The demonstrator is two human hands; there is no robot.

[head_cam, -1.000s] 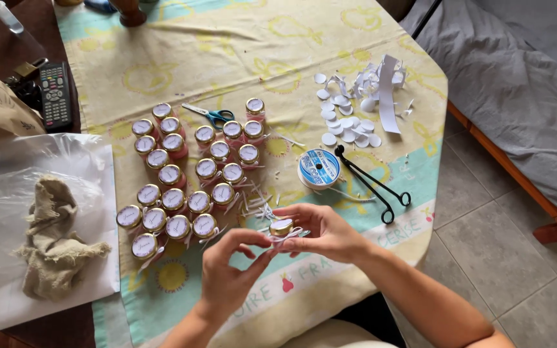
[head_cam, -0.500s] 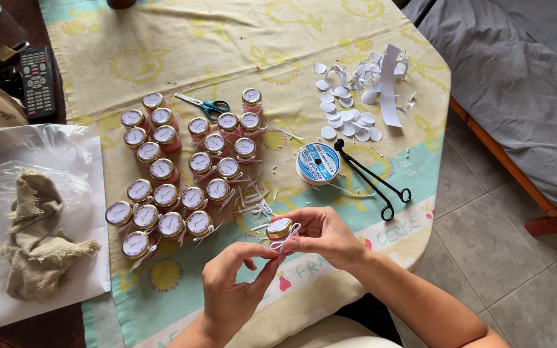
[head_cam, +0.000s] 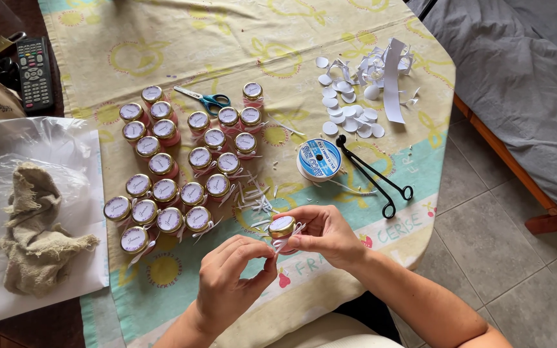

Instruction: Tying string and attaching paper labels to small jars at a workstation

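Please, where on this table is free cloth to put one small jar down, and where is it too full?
Free cloth lies beyond the scissors, toward the far edge, and on the near left below the labelled jars. A small patch is right of the black tongs. It is crowded among the jars, around the ribbon spool, at the paper circles, and at the ribbon scraps.

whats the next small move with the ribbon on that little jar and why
Probably pull the white ribbon snug into a knot. The right hand holds the gold-lidded jar and the left hand pinches a ribbon end beside it, while the labelled jars nearby already wear tied ribbons.
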